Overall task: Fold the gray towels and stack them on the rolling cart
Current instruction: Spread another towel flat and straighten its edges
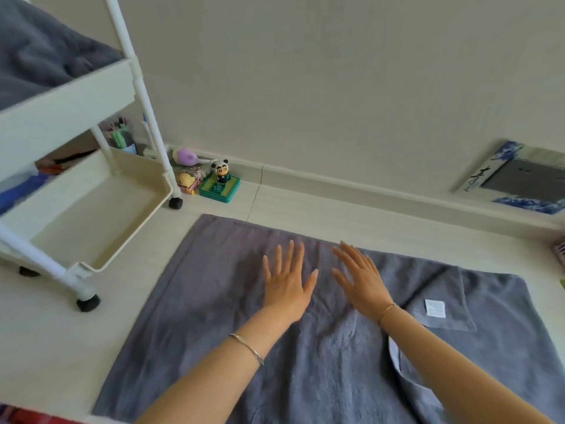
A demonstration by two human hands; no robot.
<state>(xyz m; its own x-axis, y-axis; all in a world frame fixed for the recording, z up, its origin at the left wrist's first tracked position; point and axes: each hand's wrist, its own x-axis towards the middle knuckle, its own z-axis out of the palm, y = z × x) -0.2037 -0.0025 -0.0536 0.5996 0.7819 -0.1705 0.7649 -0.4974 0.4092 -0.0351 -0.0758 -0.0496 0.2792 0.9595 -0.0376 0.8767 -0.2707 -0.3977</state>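
Two flat palms on one gray towel point(214, 316) spread out on the floor point(55, 347): left hand point(287, 283) and right hand point(360, 283) side by side, fingers straight, pressing down, gripping nothing. Its right corner is flipped over, showing a white tag point(435, 308). Off to the left sits the white rolling cart point(76, 96), more gray towel point(39, 56) piled on its top tray. Panda toy point(222, 171) by the wall.

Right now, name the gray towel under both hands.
The spread-out towel on the floor, under left hand and right hand; the other towel sits bunched in the cart's top tray.
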